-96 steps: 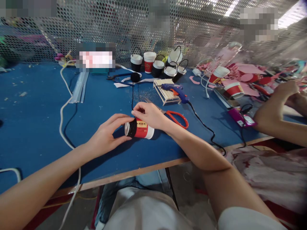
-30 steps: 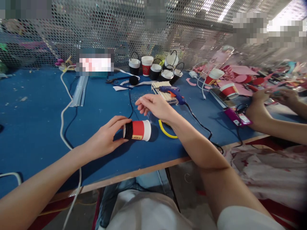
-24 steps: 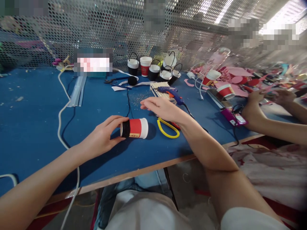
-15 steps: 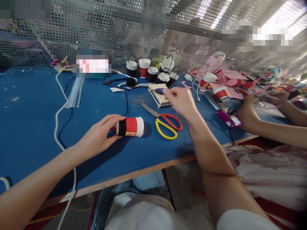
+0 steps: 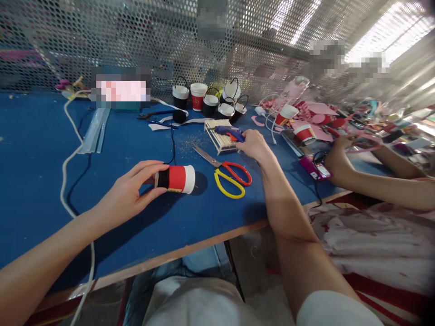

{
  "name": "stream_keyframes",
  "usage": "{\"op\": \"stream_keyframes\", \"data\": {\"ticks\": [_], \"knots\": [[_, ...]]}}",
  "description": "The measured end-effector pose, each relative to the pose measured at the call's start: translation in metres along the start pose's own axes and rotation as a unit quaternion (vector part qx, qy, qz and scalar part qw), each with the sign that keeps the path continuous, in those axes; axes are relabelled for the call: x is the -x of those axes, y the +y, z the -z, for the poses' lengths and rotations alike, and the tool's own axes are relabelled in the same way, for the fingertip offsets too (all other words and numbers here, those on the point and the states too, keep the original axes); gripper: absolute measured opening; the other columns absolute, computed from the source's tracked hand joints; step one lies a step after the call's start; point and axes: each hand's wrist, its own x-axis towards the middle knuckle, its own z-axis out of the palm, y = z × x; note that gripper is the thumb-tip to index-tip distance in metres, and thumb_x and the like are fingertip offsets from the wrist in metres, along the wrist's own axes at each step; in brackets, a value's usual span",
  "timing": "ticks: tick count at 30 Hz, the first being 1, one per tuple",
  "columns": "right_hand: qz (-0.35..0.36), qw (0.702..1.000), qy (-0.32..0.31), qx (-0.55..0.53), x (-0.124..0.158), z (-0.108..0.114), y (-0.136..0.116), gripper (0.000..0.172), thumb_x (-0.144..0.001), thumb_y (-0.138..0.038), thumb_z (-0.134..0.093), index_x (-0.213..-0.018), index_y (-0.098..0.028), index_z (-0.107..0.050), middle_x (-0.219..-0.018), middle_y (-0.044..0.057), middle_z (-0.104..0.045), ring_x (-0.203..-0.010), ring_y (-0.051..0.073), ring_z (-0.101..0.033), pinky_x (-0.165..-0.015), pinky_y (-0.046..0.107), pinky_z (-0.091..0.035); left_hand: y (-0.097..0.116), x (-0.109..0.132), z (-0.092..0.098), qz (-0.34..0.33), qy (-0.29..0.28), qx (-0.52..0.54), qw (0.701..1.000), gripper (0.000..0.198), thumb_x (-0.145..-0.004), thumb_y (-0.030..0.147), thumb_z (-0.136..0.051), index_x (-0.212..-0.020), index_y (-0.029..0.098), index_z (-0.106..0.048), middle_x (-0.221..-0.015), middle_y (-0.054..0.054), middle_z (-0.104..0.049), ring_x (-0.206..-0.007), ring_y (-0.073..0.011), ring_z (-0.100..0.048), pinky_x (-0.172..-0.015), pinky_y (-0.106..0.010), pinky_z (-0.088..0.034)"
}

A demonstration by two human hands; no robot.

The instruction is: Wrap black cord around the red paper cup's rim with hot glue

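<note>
As L hand [image 5: 127, 191] pinches tipped cup [image 5: 178, 178], R hand [image 5: 257, 147] grips glue gun [image 5: 224, 131], blk cups [image 5: 180, 101] w/ contents unclear.

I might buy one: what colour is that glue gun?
The glue gun is purplish blue with an orange trigger; head view.

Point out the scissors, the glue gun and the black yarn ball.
Scissors [image 5: 215, 163], head view: near the pivot.
Glue gun [image 5: 225, 131], head view: the blue body.
Black yarn ball [image 5: 179, 116], head view: its middle.
</note>
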Motion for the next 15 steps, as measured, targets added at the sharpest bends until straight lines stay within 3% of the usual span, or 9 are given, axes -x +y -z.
{"op": "stream_keyframes", "data": {"ticks": [5, 7, 11, 15], "knots": [[-0.045, 0.991, 0.072, -0.105, 0.003, 0.003, -0.002, 0.039, -0.067, -0.025, -0.063, -0.101, -0.008, -0.058, -0.088, 0.012, -0.064, -0.082, 0.024, -0.057, -0.071, 0.034, -0.043, 0.0, -0.001, 0.0, 0.001, 0.006, 0.008, 1.0, 0.04, -0.087, 0.036, -0.055, -0.125, 0.023, -0.049, -0.126, -0.009, -0.052, -0.107, -0.0234, -0.057, -0.091, -0.038, -0.052], [-0.031, 0.981, 0.082, -0.173, 0.009, 0.01, -0.008, 0.036, -0.066, -0.021, -0.062, -0.099, -0.009, -0.058, -0.086, 0.009, -0.064, -0.078, 0.021, -0.057, -0.07, 0.033, -0.044, 0.0, -0.001, -0.001, 0.008, 0.007, 0.019, 1.0, 0.042, -0.086, 0.037, -0.056, -0.125, 0.023, -0.048, -0.125, -0.009, -0.052, -0.102, -0.0223, -0.059, -0.089, -0.037, -0.054], [0.024, 0.945, -0.005, -0.327, 0.031, 0.029, -0.03, 0.018, -0.069, -0.021, -0.06, -0.085, -0.013, -0.061, -0.074, 0.004, -0.062, -0.064, 0.016, -0.055, -0.058, 0.029, -0.043, 0.0, -0.001, -0.001, 0.023, 0.004, 0.036, 0.999, 0.045, -0.085, 0.038, -0.058, -0.127, 0.023, -0.048, -0.125, -0.009, -0.053, -0.098, -0.0221, -0.06, -0.088, -0.038, -0.055], [0.074, 0.918, -0.077, -0.382, 0.059, 0.041, -0.05, 0.023, -0.07, -0.031, -0.068, -0.085, -0.016, -0.061, -0.074, 0.002, -0.064, -0.064, 0.015, -0.057, -0.055, 0.028, -0.045, 0.001, -0.002, 0.0, 0.035, 0.007, 0.06, 0.998, 0.045, -0.084, 0.038, -0.059, -0.125, 0.021, -0.05, -0.123, -0.009, -0.054, -0.093, -0.0216, -0.061, -0.087, -0.04, -0.055]]}}
